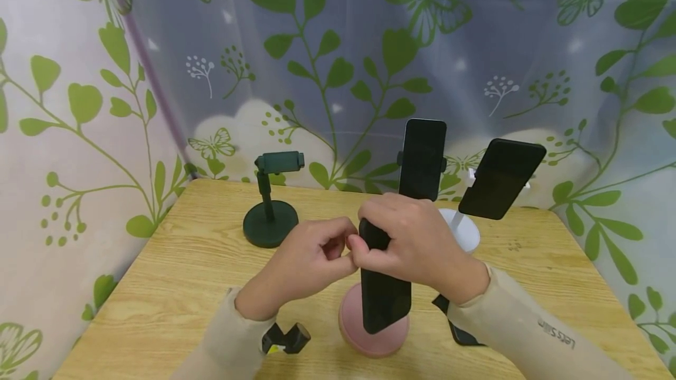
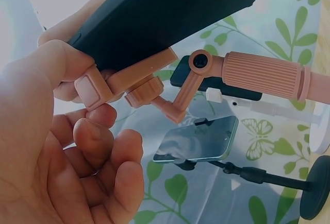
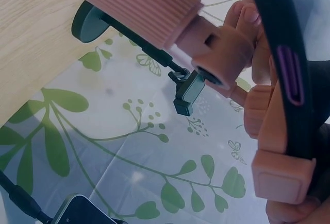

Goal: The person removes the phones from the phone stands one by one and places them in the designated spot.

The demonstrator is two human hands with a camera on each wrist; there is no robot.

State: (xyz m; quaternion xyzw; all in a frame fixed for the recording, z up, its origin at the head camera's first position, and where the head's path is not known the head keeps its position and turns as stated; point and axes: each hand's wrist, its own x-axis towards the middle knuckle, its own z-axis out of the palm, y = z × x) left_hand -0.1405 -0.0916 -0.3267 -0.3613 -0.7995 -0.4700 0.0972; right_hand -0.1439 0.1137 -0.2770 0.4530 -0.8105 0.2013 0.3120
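Note:
A dark smartphone [image 1: 386, 304] is tilted over the round base of a pink phone stand [image 1: 351, 321]. My right hand [image 1: 412, 239] grips its upper end, thumb on the front. My left hand [image 1: 311, 257] comes from the left with thumb and index finger bent together. In the left wrist view, those fingers pinch the end of the stand's pink clamp [image 2: 95, 87], against the edge of the phone [image 2: 160, 18]; the other fingers curl loosely. The ribbed pink neck [image 3: 139, 7] and the phone's side edge with a purple button [image 3: 291, 74] show in the right wrist view.
A dark green phone stand [image 1: 270, 224] stands at the back left, its holder without a phone. Behind my right hand are an upright phone [image 1: 422, 157] and a phone [image 1: 502, 177] on a white stand. Black pieces [image 1: 287, 339] and another phone [image 1: 465, 336] lie near my sleeves.

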